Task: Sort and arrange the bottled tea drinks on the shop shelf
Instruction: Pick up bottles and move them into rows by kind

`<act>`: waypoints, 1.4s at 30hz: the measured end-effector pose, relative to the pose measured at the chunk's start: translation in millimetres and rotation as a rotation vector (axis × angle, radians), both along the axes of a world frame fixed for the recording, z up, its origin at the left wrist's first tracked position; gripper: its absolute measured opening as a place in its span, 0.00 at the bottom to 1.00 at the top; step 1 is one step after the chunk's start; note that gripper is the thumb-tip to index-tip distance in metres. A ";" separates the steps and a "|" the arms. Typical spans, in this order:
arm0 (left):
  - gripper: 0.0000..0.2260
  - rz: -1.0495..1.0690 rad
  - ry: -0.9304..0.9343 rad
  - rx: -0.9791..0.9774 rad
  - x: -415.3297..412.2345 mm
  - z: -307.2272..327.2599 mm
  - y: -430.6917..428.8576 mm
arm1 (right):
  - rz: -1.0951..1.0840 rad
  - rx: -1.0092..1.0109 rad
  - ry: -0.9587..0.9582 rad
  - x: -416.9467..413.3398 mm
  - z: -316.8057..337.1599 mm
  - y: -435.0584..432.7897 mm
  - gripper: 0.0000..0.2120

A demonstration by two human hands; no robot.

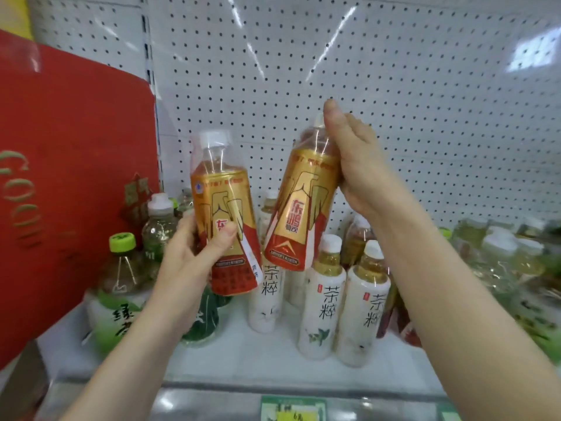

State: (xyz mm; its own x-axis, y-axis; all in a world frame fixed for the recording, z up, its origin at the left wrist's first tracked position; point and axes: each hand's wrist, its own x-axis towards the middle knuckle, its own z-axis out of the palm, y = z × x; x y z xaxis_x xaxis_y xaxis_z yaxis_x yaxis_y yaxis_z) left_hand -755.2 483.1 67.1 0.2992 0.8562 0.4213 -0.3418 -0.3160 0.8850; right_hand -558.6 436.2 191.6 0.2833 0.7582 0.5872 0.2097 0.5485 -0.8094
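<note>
Left gold bottle (224, 220): a metallic gold label is printed over a red base, with pale wing-shaped outlines and red characters; the cap is white and the liquid is seen as amber. Right gold bottle (303, 205): the same gold and red label is carried, edged by a dark band at the foot. White bottles (318, 305): cream wrappers are marked with black brush characters, a small red seal and green leaf sprigs, above pale yellow tea and white caps. Green bottle (118, 299): a light green label is topped by a lime cap (122, 242). Red board (60, 147): lettered in pale green-gold. Pegboard (394, 101): white, patterned with a regular grid of dark holes.
</note>
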 end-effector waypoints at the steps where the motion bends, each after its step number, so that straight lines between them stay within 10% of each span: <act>1: 0.25 0.009 0.032 0.005 -3.4 -8.4 -2.2 | -0.010 -0.032 -0.021 -6.1 -14.8 -3.7 0.14; 18: 0.34 0.239 0.272 -0.008 -34.9 -93.3 -9.5 | -0.158 -0.213 -0.389 -62.6 -168.0 10.0 0.14; 26: 0.32 0.215 0.276 -0.025 -37.2 -96.1 -10.7 | -0.488 -0.078 -0.691 -35.6 -116.7 7.5 0.18; 31: 0.35 0.220 0.248 -0.024 -35.5 -93.3 -9.0 | -0.389 -0.684 -1.117 -28.0 -66.7 34.2 0.26; 42: 0.35 0.208 0.239 -0.017 -36.2 -95.9 -10.8 | -0.429 -0.656 -1.128 -27.3 -70.6 59.1 0.23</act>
State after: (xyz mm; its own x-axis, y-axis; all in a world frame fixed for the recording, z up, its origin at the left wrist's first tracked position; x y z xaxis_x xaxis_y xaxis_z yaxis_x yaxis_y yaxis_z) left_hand -791.4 472.4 -28.8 0.2052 0.9158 0.3453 -0.0533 -0.3419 0.9382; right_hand -585.9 495.3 121.0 0.1763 0.9585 0.2242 0.9753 -0.1392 -0.1717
